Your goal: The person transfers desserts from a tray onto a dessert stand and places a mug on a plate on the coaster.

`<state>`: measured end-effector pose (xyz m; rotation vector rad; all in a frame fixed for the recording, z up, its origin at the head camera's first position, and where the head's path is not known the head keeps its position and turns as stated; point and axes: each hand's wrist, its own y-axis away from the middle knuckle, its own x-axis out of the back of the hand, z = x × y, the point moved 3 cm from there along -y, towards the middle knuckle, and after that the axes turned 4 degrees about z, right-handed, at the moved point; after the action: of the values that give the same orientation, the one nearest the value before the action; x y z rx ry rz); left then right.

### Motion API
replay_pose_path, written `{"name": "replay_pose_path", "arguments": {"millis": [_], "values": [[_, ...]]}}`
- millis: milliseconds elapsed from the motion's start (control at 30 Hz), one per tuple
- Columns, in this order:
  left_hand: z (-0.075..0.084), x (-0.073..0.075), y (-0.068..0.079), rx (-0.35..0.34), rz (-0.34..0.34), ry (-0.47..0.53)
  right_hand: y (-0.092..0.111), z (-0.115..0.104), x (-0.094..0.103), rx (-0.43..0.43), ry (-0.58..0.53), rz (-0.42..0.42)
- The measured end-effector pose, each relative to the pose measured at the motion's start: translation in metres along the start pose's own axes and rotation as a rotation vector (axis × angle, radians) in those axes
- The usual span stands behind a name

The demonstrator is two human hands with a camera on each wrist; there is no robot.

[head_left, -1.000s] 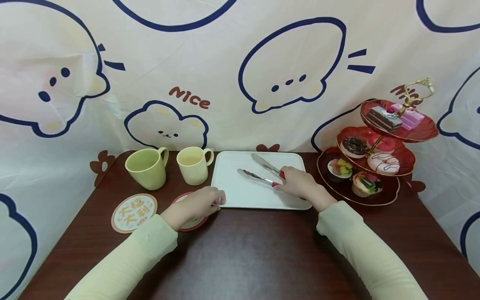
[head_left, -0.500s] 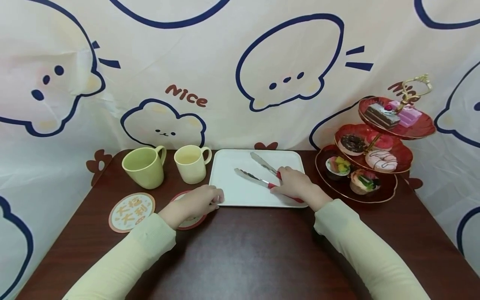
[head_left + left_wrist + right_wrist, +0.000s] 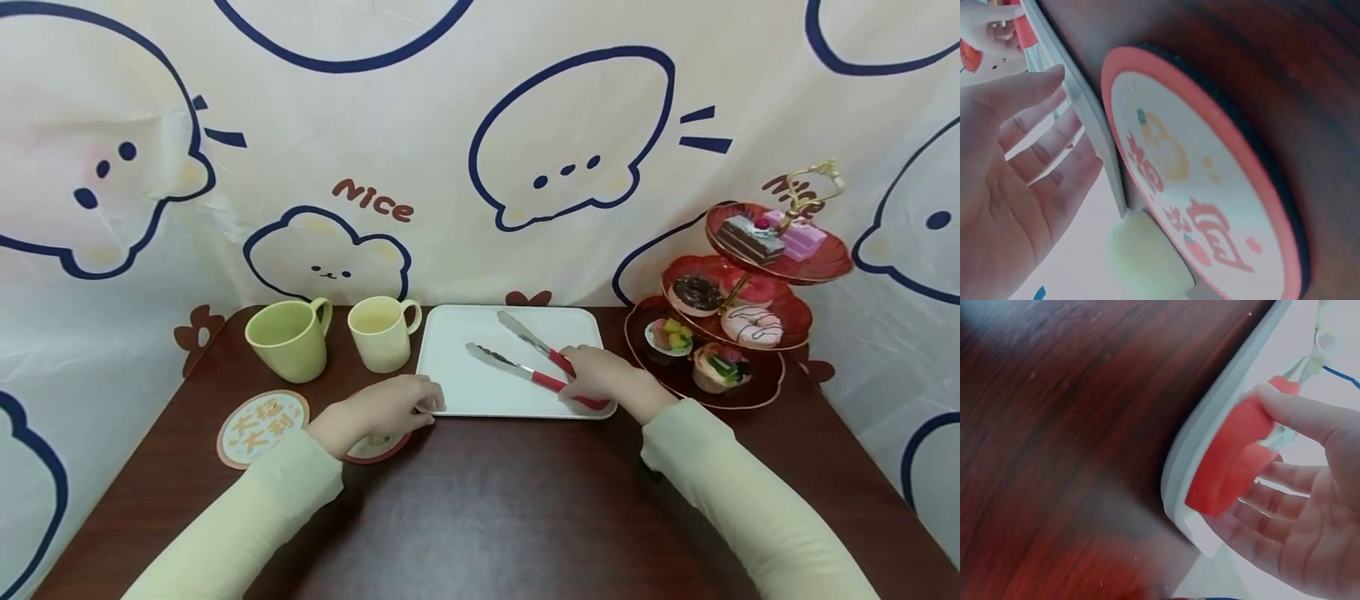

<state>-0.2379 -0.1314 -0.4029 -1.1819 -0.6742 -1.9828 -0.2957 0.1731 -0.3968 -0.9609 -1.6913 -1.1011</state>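
Salad tongs (image 3: 510, 367) with red handles and metal arms lie spread on a white rectangular tray (image 3: 450, 342). My right hand (image 3: 600, 372) straddles the handles from the right, thumb at the near one and fingers at the far one. In the right wrist view the thumb (image 3: 1291, 403) touches the upper side of the red handles (image 3: 1229, 459), and the other fingertips are partly hidden behind them. My left hand (image 3: 393, 404) is at the tray's front left corner. Its thumb and fingers (image 3: 1072, 178) are apart and loosely extended by the rim, holding nothing.
Two mugs, one green (image 3: 288, 342) and one pale yellow (image 3: 380, 337), stand left of the tray. A round coaster (image 3: 262, 429) lies before them, and a red-rimmed coaster (image 3: 1191, 181) is partly under my left hand. At right rises a three-tier dessert stand (image 3: 738, 287).
My right hand has slid slightly right along the tongs, so more red handle shows. My left thumb and fingers have spread, and the hand has shifted slightly left. The head view has shifted a little.
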Motion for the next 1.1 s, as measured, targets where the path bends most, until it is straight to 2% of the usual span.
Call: {"name": "replay_pose_path", "arguments": {"millis": [200,367,467,600,767,900,1100], "values": [[-0.008,0.012,0.014,0.003,0.045,-0.015,0.003,-0.001,0.005,-0.007,0.008,-0.04],[-0.02,0.028,0.03,0.016,0.108,-0.001,0.009,-0.013,0.015,0.035,-0.001,0.034],[-0.028,0.036,0.044,0.044,0.144,-0.008,0.013,-0.028,0.017,0.129,-0.03,0.091],[-0.04,0.043,0.061,0.129,0.155,-0.013,0.018,-0.054,0.015,0.303,-0.058,0.143],[-0.055,0.048,0.078,0.201,0.149,-0.005,0.026,-0.09,0.007,0.473,-0.108,0.148],[-0.063,0.052,0.086,0.23,0.138,0.004,0.027,-0.117,-0.008,0.544,-0.122,0.097],[-0.066,0.048,0.095,0.244,0.12,-0.002,0.025,-0.151,-0.032,0.591,-0.074,0.034]]}}
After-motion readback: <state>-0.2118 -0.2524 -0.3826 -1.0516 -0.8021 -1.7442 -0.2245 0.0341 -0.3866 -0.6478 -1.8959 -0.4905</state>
